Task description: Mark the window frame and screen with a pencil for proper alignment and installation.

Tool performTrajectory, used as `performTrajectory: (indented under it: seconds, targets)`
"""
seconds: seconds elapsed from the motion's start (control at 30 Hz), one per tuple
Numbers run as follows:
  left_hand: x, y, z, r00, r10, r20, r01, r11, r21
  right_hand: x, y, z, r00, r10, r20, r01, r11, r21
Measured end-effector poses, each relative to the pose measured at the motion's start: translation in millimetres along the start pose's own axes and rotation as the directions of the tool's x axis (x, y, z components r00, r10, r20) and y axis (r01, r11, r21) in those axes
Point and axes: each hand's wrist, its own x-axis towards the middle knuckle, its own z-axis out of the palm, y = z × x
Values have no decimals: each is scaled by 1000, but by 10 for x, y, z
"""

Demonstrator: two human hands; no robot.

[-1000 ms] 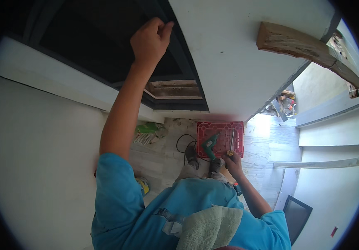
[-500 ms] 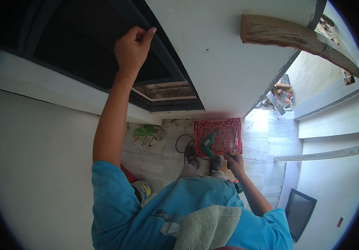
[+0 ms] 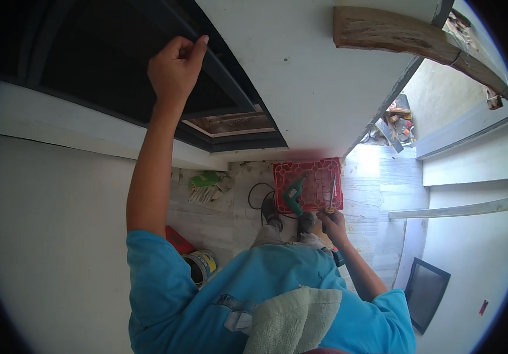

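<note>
My left hand point(image 3: 174, 69) is raised at the upper left, its fingers curled and thumb pressed at the edge of a dark-framed mesh screen panel point(image 3: 106, 65). The panel sits in a dark grey window frame point(image 3: 248, 141); a gap at its lower end shows brownish boards beyond. Low on the right, my right hand point(image 3: 333, 223) is wrapped round the handle of a screwdriver point(image 3: 332, 194), whose metal shaft points away from me. That shaft passes over a red plastic crate point(image 3: 319, 167), on which a green power drill point(image 3: 293, 194) lies.
A curved wooden beam point(image 3: 392, 32) juts across the upper right. Rubble point(image 3: 396, 127) lies past the doorway. On the floor at left are a green bag point(image 3: 205, 179) and a paint bucket point(image 3: 205, 264). A dark-framed panel point(image 3: 427, 295) leans at the right wall.
The whole view has shifted slightly. My left hand appears a little further left, still at the panel's edge. My right hand keeps hold of the screwdriver.
</note>
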Motion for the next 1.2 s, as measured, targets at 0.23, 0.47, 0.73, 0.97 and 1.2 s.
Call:
performTrajectory:
  seconds: [0.23,0.47,0.73,0.97,1.2]
  targets:
    - [-34,30,-20,1000,16,-10,-16,999,-28,13,-16,38,1000,2,-26,-1,1000,17]
    - [-5,-58,15,999,46,-19,-46,999,-5,49,-46,64,1000,-1,-10,1,999,37]
    - [151,-170,279,986,115,-118,-107,992,67,-3,-106,57,999,32,6,-32,999,13]
    - [67,-89,138,994,49,-93,-45,998,40,9,-99,76,999,-34,-18,34,999,-1]
    - [-150,-10,-158,994,92,-53,-92,996,-5,43,-331,294,997,-55,49,59,995,-77]
